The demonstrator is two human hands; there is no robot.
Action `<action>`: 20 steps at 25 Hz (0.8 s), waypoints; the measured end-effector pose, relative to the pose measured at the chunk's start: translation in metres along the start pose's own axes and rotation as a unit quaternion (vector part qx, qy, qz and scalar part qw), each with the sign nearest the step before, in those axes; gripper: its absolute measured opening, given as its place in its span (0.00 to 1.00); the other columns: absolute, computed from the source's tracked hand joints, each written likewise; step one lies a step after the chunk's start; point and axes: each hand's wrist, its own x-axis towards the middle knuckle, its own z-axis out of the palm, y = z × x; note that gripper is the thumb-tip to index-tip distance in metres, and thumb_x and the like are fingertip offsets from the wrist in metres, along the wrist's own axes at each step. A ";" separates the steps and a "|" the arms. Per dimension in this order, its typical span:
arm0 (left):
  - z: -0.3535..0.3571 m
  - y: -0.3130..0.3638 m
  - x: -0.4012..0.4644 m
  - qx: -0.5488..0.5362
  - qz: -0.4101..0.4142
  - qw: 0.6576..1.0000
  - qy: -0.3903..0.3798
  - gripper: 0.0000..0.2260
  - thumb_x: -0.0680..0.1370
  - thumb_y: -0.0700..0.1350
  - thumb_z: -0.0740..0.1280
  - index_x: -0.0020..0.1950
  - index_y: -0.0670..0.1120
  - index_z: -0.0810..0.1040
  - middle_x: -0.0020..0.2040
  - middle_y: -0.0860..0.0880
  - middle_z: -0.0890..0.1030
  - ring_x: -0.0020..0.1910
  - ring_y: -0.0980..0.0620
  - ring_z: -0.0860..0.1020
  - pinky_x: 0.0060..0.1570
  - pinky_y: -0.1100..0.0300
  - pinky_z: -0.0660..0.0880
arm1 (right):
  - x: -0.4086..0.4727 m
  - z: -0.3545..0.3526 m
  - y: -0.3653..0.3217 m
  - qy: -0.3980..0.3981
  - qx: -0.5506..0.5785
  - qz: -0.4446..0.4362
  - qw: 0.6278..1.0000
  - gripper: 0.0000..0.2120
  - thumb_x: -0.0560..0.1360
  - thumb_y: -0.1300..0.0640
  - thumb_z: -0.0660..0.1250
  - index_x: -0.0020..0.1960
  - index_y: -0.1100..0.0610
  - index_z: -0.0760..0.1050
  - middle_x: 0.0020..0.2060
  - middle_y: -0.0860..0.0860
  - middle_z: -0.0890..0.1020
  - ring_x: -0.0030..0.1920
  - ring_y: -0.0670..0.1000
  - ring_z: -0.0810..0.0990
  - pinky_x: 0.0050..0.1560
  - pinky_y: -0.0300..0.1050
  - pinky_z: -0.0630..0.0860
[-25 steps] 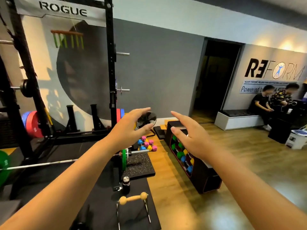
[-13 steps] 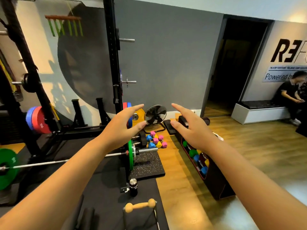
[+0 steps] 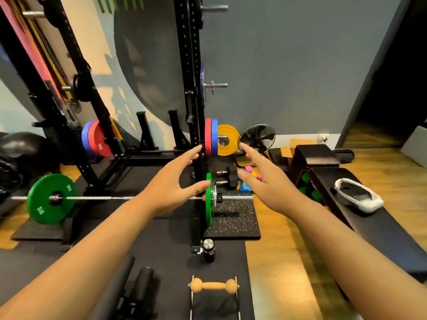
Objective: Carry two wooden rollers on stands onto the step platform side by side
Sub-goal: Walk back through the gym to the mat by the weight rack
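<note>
Hands: left hand (image 3: 172, 185) and right hand (image 3: 265, 181) empty; one roller (image 3: 213, 285).

Gym floor: black mat over wood boards

A black rubber mat (image 3: 161, 245) covers the lower left and centre of the frame, with wooden floor (image 3: 277, 262) to its right. On the mat stand a wooden roller on its wire stand (image 3: 213, 285) at bottom centre, a small dark bottle (image 3: 208, 250) above it, and the green-plated barbell (image 3: 50, 198) at left.
</note>
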 end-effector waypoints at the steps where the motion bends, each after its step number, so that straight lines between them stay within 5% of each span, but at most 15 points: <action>1: 0.015 -0.018 0.007 0.001 -0.011 1.000 -0.011 0.40 0.72 0.72 0.68 0.81 0.69 0.55 0.77 0.60 0.71 0.75 0.65 0.67 0.73 0.59 0.64 | 0.009 0.015 0.016 -0.016 0.010 0.006 1.000 0.33 0.81 0.42 0.64 0.82 0.34 0.53 0.79 0.45 0.69 0.78 0.42 0.64 0.74 0.47 0.67; 5: 0.072 -0.092 0.022 -0.015 -0.046 0.998 -0.049 0.39 0.73 0.68 0.69 0.82 0.64 0.58 0.76 0.59 0.71 0.75 0.64 0.67 0.73 0.60 0.63 | 0.027 0.083 0.088 -0.076 0.004 0.050 0.996 0.34 0.80 0.40 0.65 0.80 0.28 0.50 0.76 0.42 0.71 0.69 0.37 0.69 0.59 0.27 0.62; 10: 0.133 -0.190 0.040 -0.059 -0.074 0.993 -0.066 0.38 0.77 0.60 0.73 0.83 0.57 0.59 0.71 0.67 0.69 0.68 0.79 0.64 0.63 0.81 0.56 | 0.045 0.161 0.167 -0.101 0.010 0.115 0.988 0.35 0.79 0.41 0.66 0.82 0.33 0.53 0.80 0.43 0.67 0.79 0.46 0.64 0.72 0.45 0.64; 12: 0.159 -0.234 0.043 -0.081 -0.088 0.990 -0.071 0.42 0.75 0.63 0.71 0.84 0.59 0.54 0.73 0.68 0.68 0.70 0.75 0.66 0.65 0.77 0.58 | 0.042 0.195 0.197 -0.122 -0.011 0.121 0.985 0.35 0.79 0.41 0.66 0.82 0.33 0.54 0.79 0.43 0.69 0.78 0.46 0.65 0.74 0.47 0.64; 15: 0.209 -0.301 0.028 -0.122 -0.128 0.981 -0.082 0.47 0.73 0.66 0.70 0.84 0.62 0.46 0.78 0.56 0.70 0.74 0.61 0.70 0.71 0.60 0.65 | 0.033 0.241 0.249 -0.157 -0.019 0.134 0.978 0.38 0.78 0.39 0.67 0.82 0.33 0.53 0.78 0.44 0.70 0.78 0.44 0.65 0.74 0.45 0.64; 20: 0.311 -0.386 -0.035 -0.153 -0.209 0.957 -0.129 0.46 0.73 0.67 0.70 0.84 0.63 0.47 0.77 0.54 0.71 0.74 0.58 0.71 0.73 0.53 0.67 | -0.014 0.313 0.339 -0.172 0.009 0.192 0.966 0.40 0.78 0.42 0.71 0.83 0.35 0.53 0.76 0.34 0.66 0.75 0.32 0.63 0.68 0.23 0.57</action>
